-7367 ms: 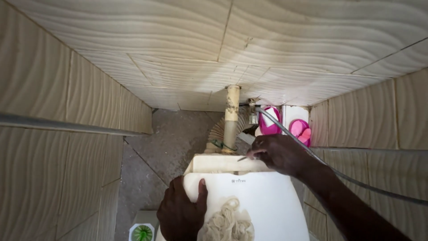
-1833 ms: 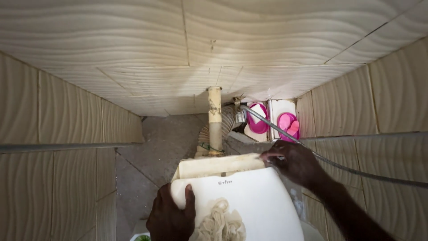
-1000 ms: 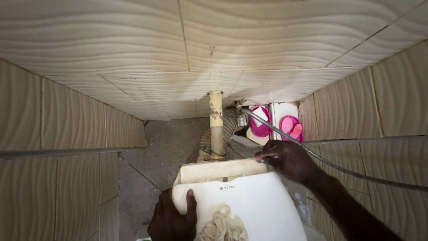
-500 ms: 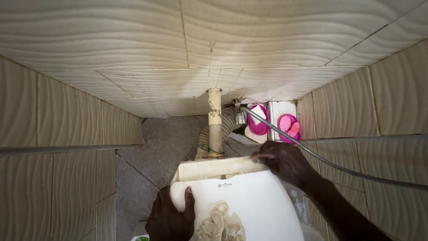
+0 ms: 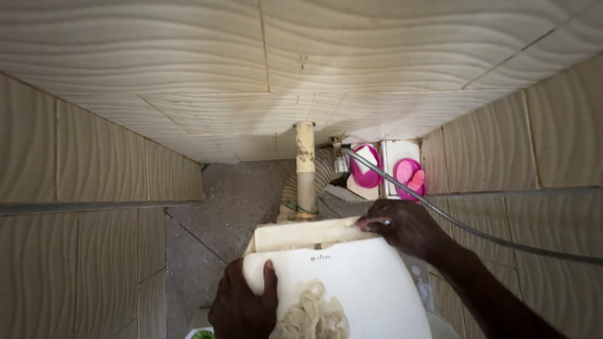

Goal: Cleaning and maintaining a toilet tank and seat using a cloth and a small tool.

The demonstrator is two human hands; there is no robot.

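The left hand (image 5: 242, 307) clamps the near left corner of a smooth white plastic toilet lid (image 5: 352, 289), which stands raised: the thumb lies flat across the lid's front face and the fingers wrap round behind its edge. A bundle of pale beige stringy fibre (image 5: 311, 314) rests against the lid's face just beside that thumb, touching or almost touching it.

The right hand (image 5: 402, 226) sits at the far right corner of the cream rectangular cistern top (image 5: 308, 233), fingers curled together and pressed down on its rim. A small glint shows among the fingertips, too small to tell what it is, so whether the hand pinches anything cannot be told.

A grey flexible metal hose (image 5: 477, 231) runs from a fitting near the wall, passes just over the right wrist and leaves at the right edge. Behind the cistern a stained cream upright pipe (image 5: 305, 166) rises against the wavy beige wall tiles (image 5: 188, 56), with a ribbed hose curving beside it. Two pink slippers (image 5: 386, 172) lie on the floor beyond.

Tiled walls close in on both sides. Bare grey stone floor (image 5: 232, 194) lies to the left of the cistern, the only wide gap; on the right, the wall stands near the forearm.
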